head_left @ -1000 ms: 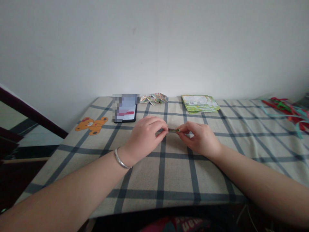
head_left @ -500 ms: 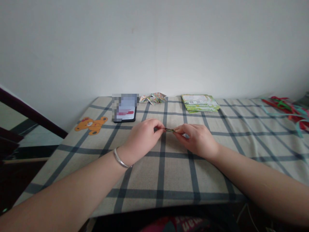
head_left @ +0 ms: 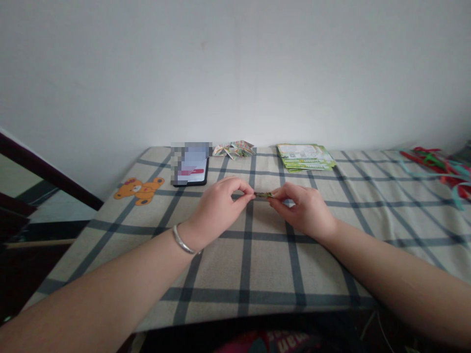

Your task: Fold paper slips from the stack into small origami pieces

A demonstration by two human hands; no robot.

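Observation:
Between my two hands is a small, narrow piece of folded paper [head_left: 263,195], greenish and seen nearly edge-on. My left hand [head_left: 224,203], with a silver bangle [head_left: 182,239] at its wrist, pinches the left end between thumb and fingertips. At the other end, my right hand [head_left: 303,206] closes its thumb and fingers on the paper. Both hands are just above or on the checked tablecloth [head_left: 272,274]; I cannot tell whether the paper touches the cloth. The fingers hide its ends.
Along the wall lie a phone [head_left: 191,164], several folded paper pieces [head_left: 235,149] and a stack of green printed leaflets [head_left: 305,157]. An orange bear cutout [head_left: 138,190] lies at the left. Red, green and teal ribbons [head_left: 447,169] are heaped at the far right.
My hands have risen slightly in view and moved a little farther apart. More of the folded paper shows between my fingertips. Everything else is unchanged.

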